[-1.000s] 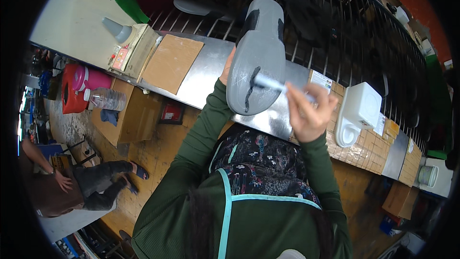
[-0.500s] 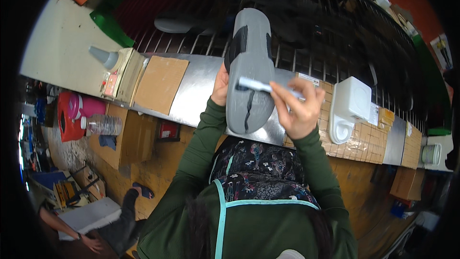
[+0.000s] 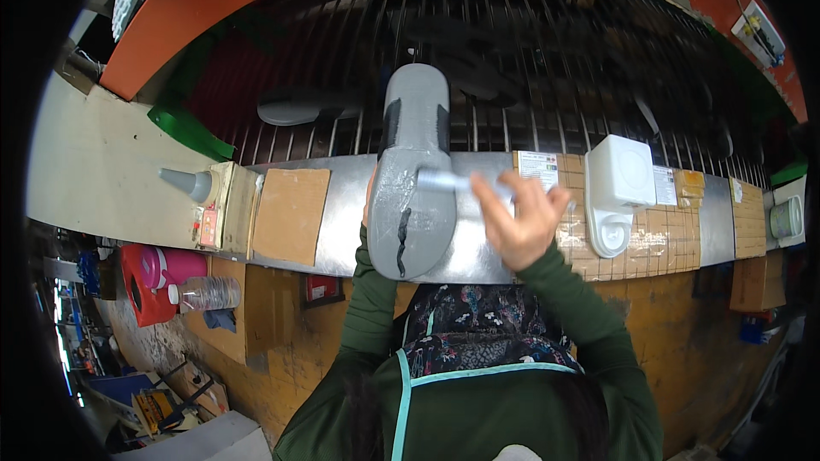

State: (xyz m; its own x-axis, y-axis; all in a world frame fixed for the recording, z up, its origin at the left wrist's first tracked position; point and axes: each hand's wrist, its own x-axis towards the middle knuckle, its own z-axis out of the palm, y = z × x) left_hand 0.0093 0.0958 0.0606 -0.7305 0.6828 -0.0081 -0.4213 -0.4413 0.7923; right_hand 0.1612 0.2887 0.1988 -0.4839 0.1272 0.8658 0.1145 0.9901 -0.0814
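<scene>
A grey shoe sole (image 3: 416, 132) with dark patches on both sides is held upright in front of me, over the front edge of the metal counter. A glossy wet film lies on its wide lower part, and a wavy dark streak runs down toward its lower end. My left hand (image 3: 370, 195) grips it from behind at its left edge, mostly hidden by the sole. My right hand (image 3: 528, 220) pinches a pale toothbrush-like brush (image 3: 444, 181), blurred by motion, its head against the wide part of the sole.
A white dispenser with a small cup (image 3: 619, 175) stands right on taped cardboard. At left are a cardboard sheet (image 3: 290, 213) and a grey cone (image 3: 190, 185) on a box. Beyond, a rack of metal rods (image 3: 504, 132) carries more soles (image 3: 299, 109). A plastic bottle (image 3: 209, 293) lies below left.
The brush has moved across the sole, and the dark patch by its head now looks grey. The sole has shifted left and turned slightly. A person at lower left is out of view.
</scene>
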